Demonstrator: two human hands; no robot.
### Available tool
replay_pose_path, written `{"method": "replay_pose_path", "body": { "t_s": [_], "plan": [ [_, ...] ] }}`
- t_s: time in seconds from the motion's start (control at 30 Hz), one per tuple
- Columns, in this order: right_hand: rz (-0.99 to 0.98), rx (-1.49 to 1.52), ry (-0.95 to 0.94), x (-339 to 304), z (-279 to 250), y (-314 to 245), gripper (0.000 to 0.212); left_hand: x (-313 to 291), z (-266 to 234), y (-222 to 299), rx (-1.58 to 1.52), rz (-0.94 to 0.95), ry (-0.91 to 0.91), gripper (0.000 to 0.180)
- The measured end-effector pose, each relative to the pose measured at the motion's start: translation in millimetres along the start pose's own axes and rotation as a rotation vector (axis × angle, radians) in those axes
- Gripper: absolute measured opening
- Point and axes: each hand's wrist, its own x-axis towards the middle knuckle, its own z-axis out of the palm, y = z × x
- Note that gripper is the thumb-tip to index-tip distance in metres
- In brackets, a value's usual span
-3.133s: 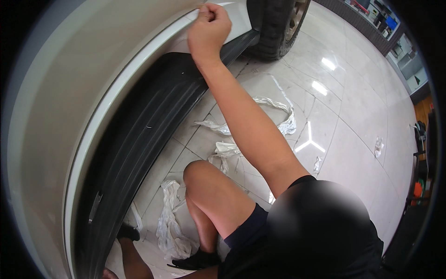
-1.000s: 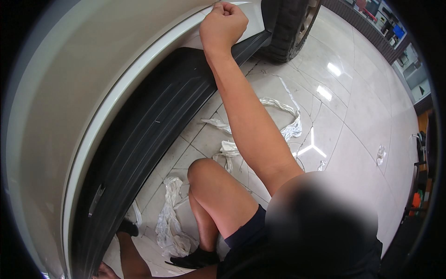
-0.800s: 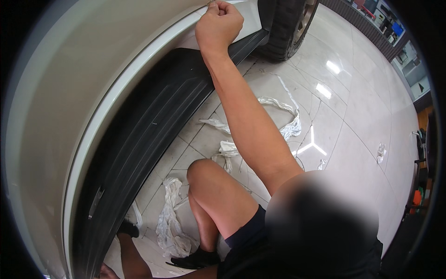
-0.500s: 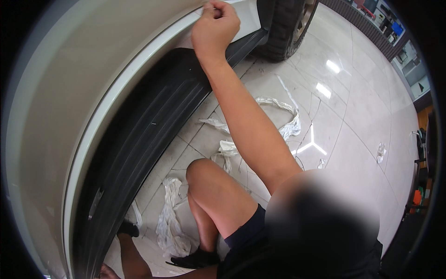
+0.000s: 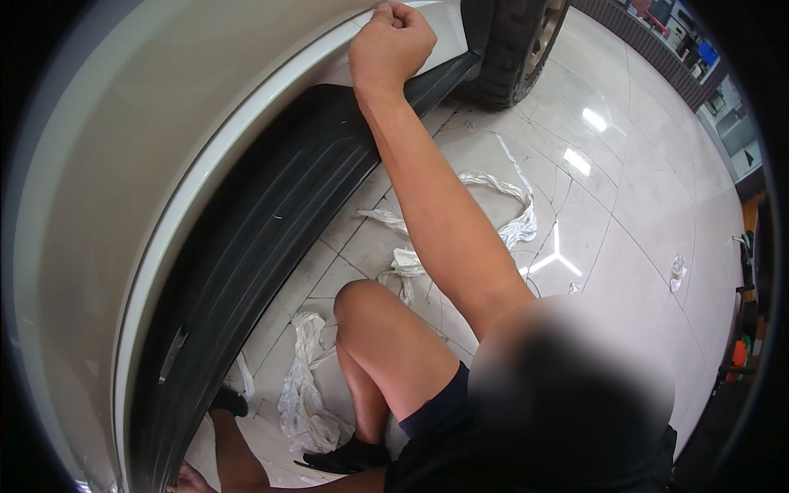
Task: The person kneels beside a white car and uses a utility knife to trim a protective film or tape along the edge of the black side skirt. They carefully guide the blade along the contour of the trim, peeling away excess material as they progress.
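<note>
My right hand (image 5: 393, 51) is closed, its fingers curled in at the top against the light-coloured lower body panel (image 5: 329, 62) of a car. Whatever is pinched there, if anything, is too small to make out. Below the wrist runs the car's black ribbed running board (image 5: 271, 205). At the lower left edge, my left hand (image 5: 192, 479) shows only in part beside the near end of that board. Its fingers are mostly hidden. A small pale sliver (image 5: 278, 218) lies on the board.
Crumpled strips of whitish film (image 5: 304, 386) lie on the tiled floor (image 5: 633, 205) by my bent knee (image 5: 366, 308). More film (image 5: 518, 226) trails under my right forearm. A tyre (image 5: 514, 62) stands beyond the board. Shelving with goods (image 5: 690, 41) lines the far right.
The view has shifted slightly, so the car and floor sit a little further right. My right hand stays closed at the panel; no other clear movement shows.
</note>
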Motion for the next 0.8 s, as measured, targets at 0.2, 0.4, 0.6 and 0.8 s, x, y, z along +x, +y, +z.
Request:
{"method": "replay_pose_path", "body": {
  "t_s": [0.2, 0.4, 0.6, 0.8],
  "plan": [
    [-0.013, -0.008, -0.057, -7, -6, -13, 0.026, 8, 6, 2, 0.018, -0.026, 0.013, 0.068],
    [0.021, 0.145, 0.046, -4, 0, -1, 0.018, 2, -3, -17, -0.04, -0.046, 0.008, 0.069],
    [-0.053, 0.112, 0.03, -3, 0, 13, 0.016, -1, -4, -11, -0.017, -0.05, -0.083, 0.073],
    [-0.108, -0.032, 0.014, -2, -2, 9, 0.022, -5, 3, -5, -0.088, -0.089, -0.271, 0.073]
  ]
}}
